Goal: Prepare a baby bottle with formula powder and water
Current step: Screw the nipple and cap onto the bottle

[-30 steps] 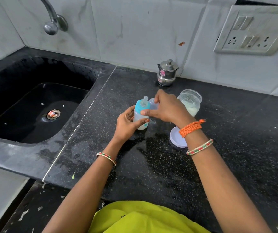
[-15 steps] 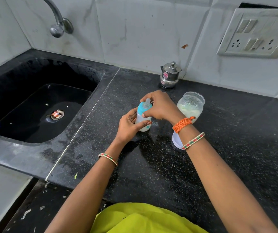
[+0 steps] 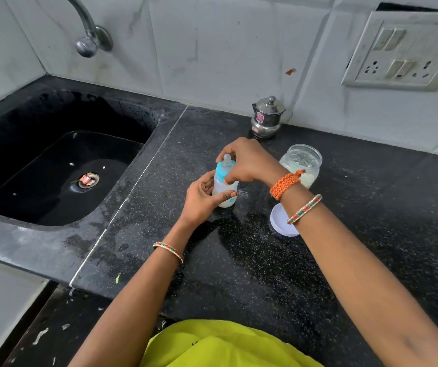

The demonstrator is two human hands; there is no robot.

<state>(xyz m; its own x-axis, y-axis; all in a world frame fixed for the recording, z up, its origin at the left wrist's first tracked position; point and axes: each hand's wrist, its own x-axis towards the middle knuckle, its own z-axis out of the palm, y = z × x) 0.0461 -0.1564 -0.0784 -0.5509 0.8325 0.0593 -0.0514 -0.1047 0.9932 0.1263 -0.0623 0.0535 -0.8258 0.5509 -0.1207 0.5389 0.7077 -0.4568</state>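
A small baby bottle (image 3: 224, 189) with a blue collar and clear teat stands upright on the black counter. My left hand (image 3: 203, 198) wraps its cloudy lower body. My right hand (image 3: 249, 161) grips the blue collar from above and behind. To the right stands an open clear jar (image 3: 301, 164) with white formula powder in its bottom. The jar's white lid (image 3: 278, 221) lies flat on the counter, partly under my right wrist.
A small steel lidded pot (image 3: 268, 117) stands against the back wall. A black sink (image 3: 53, 176) with a tap (image 3: 86, 45) above it fills the left side. A socket panel (image 3: 403, 54) is on the wall at the right. The counter's front edge is near my body.
My right hand moved from beside the bottle, where it held a clear cap, onto the blue collar. The cap is no longer visible. My left hand kept its hold on the bottle.
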